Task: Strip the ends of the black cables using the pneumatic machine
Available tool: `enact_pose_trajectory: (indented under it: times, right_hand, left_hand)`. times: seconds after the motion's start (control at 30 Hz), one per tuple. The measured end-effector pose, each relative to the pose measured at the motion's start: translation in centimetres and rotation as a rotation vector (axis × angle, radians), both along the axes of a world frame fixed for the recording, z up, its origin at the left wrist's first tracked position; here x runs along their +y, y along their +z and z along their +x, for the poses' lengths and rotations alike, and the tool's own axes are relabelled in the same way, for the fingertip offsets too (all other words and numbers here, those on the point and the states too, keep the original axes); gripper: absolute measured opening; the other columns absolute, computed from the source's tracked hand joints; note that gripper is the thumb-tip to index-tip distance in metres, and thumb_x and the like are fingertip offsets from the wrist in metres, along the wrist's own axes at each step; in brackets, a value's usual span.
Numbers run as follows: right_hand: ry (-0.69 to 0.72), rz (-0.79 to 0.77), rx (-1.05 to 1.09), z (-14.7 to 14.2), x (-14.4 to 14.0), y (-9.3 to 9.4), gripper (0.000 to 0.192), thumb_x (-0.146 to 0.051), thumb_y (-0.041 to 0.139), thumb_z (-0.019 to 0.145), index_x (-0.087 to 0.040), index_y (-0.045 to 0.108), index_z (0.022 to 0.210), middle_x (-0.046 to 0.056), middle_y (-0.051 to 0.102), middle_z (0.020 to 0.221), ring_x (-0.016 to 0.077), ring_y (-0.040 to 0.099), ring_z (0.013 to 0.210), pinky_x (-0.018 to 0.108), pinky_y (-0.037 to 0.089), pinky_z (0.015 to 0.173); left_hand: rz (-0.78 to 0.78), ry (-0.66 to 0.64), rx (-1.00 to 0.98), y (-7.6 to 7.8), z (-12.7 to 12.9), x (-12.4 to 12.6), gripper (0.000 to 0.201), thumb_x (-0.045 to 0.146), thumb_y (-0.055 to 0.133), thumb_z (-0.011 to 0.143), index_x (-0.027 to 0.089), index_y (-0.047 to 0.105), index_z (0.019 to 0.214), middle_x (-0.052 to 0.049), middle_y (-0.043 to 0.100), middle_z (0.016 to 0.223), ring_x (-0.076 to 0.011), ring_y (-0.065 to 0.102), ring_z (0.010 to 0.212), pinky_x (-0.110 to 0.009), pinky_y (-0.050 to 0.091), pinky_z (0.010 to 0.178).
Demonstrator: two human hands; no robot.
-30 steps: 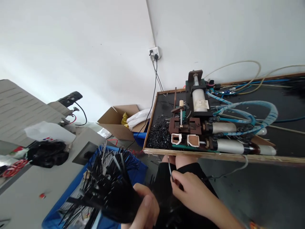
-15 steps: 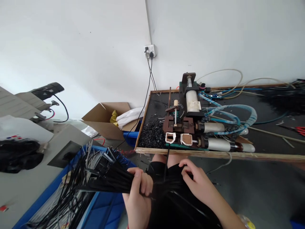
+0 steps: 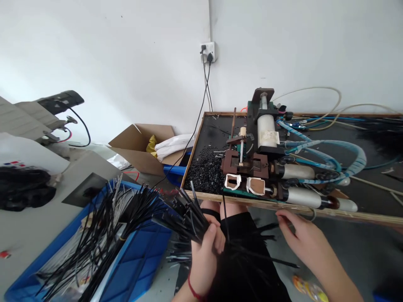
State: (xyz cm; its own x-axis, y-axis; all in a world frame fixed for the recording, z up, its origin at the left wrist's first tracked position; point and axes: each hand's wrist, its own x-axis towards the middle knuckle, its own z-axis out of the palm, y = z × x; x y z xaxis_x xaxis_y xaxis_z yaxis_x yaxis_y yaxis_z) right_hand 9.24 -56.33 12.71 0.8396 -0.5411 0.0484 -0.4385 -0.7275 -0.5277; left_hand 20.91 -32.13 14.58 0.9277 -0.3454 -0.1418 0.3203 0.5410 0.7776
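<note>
My left hand (image 3: 208,241) is closed around a thick bundle of black cables (image 3: 184,216) above my lap. Their cut ends stick out up and to the left, while the other ends fan out to the right, partly blurred. More black cable ends (image 3: 181,249) show below the left hand. My right hand (image 3: 302,235) is off to the right, fingers loosely curled and apart, with nothing visible in it. A few cable tips lie just left of it. One single cable (image 3: 224,214) runs up from the bundle towards the front of the bench machine (image 3: 245,165).
A wood-edged bench (image 3: 201,193) carries the machine, with air cylinders, blue hoses (image 3: 327,144) and a heap of black scraps (image 3: 206,170). A blue bin (image 3: 141,256) of black and grey cables stands left. Behind it is a cardboard box (image 3: 135,155).
My right hand has moved right, away from the bundle, and the cables on that side have spread out. My left hand has shifted right with the bundle, whose ends now tilt upwards.
</note>
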Motion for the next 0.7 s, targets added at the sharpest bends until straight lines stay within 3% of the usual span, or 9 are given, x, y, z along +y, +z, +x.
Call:
enact_pose_trajectory:
  times: [0.07, 0.17, 0.3, 0.43, 0.6, 0.7]
  right_hand:
    - [0.03, -0.083, -0.083, -0.8, -0.1, 0.0, 0.024, -0.033, 0.049, 0.099, -0.026, 0.072, 0.104, 0.011, 0.083, 0.099, 0.0343, 0.078, 0.082, 0.043, 0.055, 0.071]
    - [0.162, -0.086, -0.207, -1.0, 1.5, 0.9, 0.02, -0.028, 0.052, 0.103, -0.026, 0.072, 0.105, 0.009, 0.081, 0.096, 0.0315, 0.076, 0.087, 0.044, 0.057, 0.079]
    - [0.292, 0.071, -0.324, 0.8, 6.0, 2.7, 0.017, -0.021, 0.054, 0.106, -0.026, 0.07, 0.108, 0.007, 0.078, 0.093, 0.027, 0.073, 0.084, 0.04, 0.056, 0.076]
    - [0.382, 0.299, -0.398, 4.0, 9.9, 3.8, 0.027, -0.015, 0.051, 0.105, -0.026, 0.065, 0.126, 0.008, 0.075, 0.117, 0.0263, 0.071, 0.106, 0.04, 0.057, 0.092]
    - [0.36, 0.578, -0.529, 6.7, 11.3, 4.4, 0.02, -0.017, 0.05, 0.106, -0.025, 0.067, 0.11, 0.006, 0.07, 0.11, 0.0223, 0.069, 0.101, 0.034, 0.055, 0.089]
    - [0.312, 0.628, -0.589, 7.3, 11.5, 4.5, 0.014, -0.02, 0.055, 0.103, -0.023, 0.066, 0.095, 0.005, 0.067, 0.096, 0.0217, 0.066, 0.087, 0.033, 0.053, 0.079]
  left_hand:
    - [0.0, -0.047, -0.032, -0.8, -0.3, -0.1, 0.022, 0.04, 0.072, 0.099, 0.02, 0.07, 0.091, 0.007, 0.043, 0.054, -0.0097, 0.036, 0.047, -0.025, 0.029, 0.05]
    - [0.009, -0.111, -0.053, -1.7, -0.7, -0.5, 0.022, 0.043, 0.07, 0.099, 0.021, 0.069, 0.103, 0.007, 0.043, 0.056, -0.0104, 0.034, 0.049, -0.026, 0.027, 0.052]
    - [0.043, -0.194, -0.039, -2.8, -1.0, -0.9, 0.03, 0.05, 0.073, 0.096, 0.022, 0.065, 0.105, 0.008, 0.043, 0.056, -0.0111, 0.032, 0.049, -0.027, 0.027, 0.051]
    - [0.172, -0.2, 0.014, -4.0, -1.1, -0.6, 0.037, 0.053, 0.08, 0.088, 0.02, 0.064, 0.087, 0.006, 0.049, 0.055, -0.0114, 0.038, 0.049, -0.026, 0.031, 0.05]
    - [0.317, -0.19, 0.043, -3.2, -1.4, -0.3, 0.034, 0.048, 0.082, 0.087, 0.02, 0.064, 0.081, 0.005, 0.051, 0.056, -0.0119, 0.04, 0.051, -0.026, 0.034, 0.049]
    - [0.36, -0.193, 0.027, -2.2, -1.4, -0.4, 0.04, 0.049, 0.084, 0.085, 0.019, 0.064, 0.068, 0.004, 0.05, 0.055, -0.0122, 0.04, 0.051, -0.027, 0.035, 0.048]
